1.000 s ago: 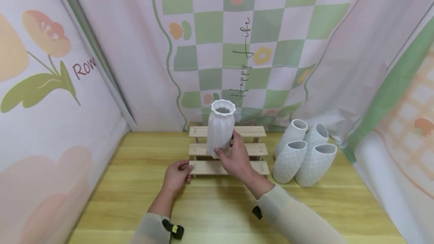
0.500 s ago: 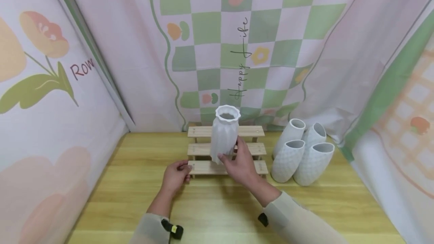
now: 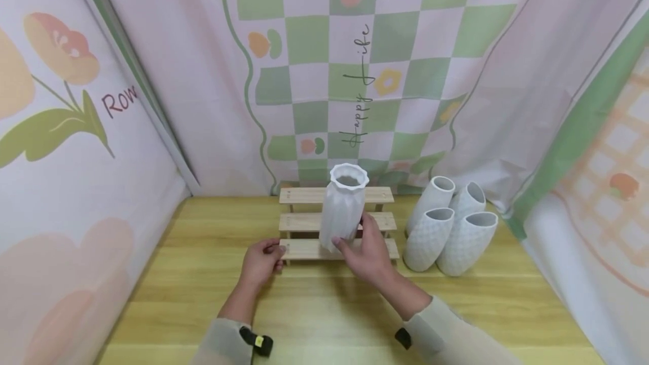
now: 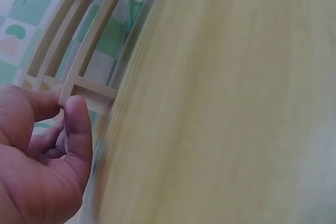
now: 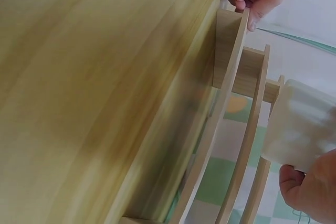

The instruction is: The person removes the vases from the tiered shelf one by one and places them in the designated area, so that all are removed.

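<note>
My right hand (image 3: 369, 249) grips the lower part of a white fluted vase (image 3: 343, 213) with a scalloped rim. The vase is held upright, tilted slightly, in front of a three-tier wooden display stand (image 3: 299, 221). Its pale base (image 5: 296, 124) shows beside the tiers in the right wrist view; whether it touches any of them I cannot tell. At the stand's front left corner, my left hand (image 3: 261, 263) pinches the end of the lowest tier. The left wrist view shows thumb and finger on either side of that tier's end (image 4: 68, 90).
Several white textured vases with slanted mouths stand close together right of the stand, one being the front vase (image 3: 466, 246). A wood-grain table (image 3: 314, 320) lies under everything. A printed curtain (image 3: 350, 72) hangs right behind the stand, and a patterned cloth wall (image 3: 66, 185) rises at left.
The fluted vase has come down and to the right in my right hand, nearer the front tier. My left hand keeps its pinch on the stand. The view has shifted slightly.
</note>
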`<state>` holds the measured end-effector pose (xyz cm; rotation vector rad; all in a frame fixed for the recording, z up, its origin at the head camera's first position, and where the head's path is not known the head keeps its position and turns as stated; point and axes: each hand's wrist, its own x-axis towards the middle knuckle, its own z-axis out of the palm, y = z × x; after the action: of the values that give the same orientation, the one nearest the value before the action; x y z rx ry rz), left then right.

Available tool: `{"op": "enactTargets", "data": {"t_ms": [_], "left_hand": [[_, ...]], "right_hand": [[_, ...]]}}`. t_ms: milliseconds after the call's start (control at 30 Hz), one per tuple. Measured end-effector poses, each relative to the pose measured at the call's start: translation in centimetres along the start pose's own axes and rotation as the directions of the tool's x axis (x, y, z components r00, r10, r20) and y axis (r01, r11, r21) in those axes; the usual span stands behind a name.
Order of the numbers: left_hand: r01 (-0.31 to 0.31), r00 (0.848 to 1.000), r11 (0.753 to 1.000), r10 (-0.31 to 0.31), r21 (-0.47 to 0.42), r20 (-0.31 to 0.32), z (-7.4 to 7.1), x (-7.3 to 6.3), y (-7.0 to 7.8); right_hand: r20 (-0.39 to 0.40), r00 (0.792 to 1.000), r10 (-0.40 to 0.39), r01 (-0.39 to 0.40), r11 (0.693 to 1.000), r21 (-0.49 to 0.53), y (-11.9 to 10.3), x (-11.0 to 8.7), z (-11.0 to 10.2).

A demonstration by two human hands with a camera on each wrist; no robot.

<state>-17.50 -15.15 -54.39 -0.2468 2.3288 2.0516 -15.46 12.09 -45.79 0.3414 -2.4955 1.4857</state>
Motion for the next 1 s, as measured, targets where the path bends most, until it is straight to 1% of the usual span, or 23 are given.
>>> {"op": "enactTargets", "data": {"t_ms": [233, 433, 733, 867, 1000], "left_hand": [[0.024, 1.000, 1.000, -0.024, 0.000, -0.011, 0.1, 0.1, 0.3], [0.024, 1.000, 1.000, -0.024, -0.005, -0.014, 0.2, 0.1, 0.3], [0.015, 1.000, 1.000, -0.015, -0.009, 0.001, 0.0, 0.2, 0.1], [0.012, 1.000, 1.000, -0.012, -0.011, 0.006, 0.0, 0.2, 0.0], [0.015, 1.000, 1.000, -0.015, -0.014, 0.005, 0.0, 0.2, -0.1]], "right_hand": [[-0.035, 0.999, -0.026, 0.025, 0.999, -0.037, 0.3, -0.7, -0.6], [-0.047, 0.998, -0.043, 0.040, 0.998, -0.046, 0.9, -1.5, -1.2], [-0.055, 0.995, -0.079, 0.076, 0.995, -0.061, 1.8, -2.8, -2.2], [-0.054, 0.996, -0.068, 0.064, 0.996, -0.069, 2.1, -3.4, -2.6], [-0.049, 0.998, -0.036, 0.032, 0.997, -0.072, 2.2, -4.0, -3.0]]}}
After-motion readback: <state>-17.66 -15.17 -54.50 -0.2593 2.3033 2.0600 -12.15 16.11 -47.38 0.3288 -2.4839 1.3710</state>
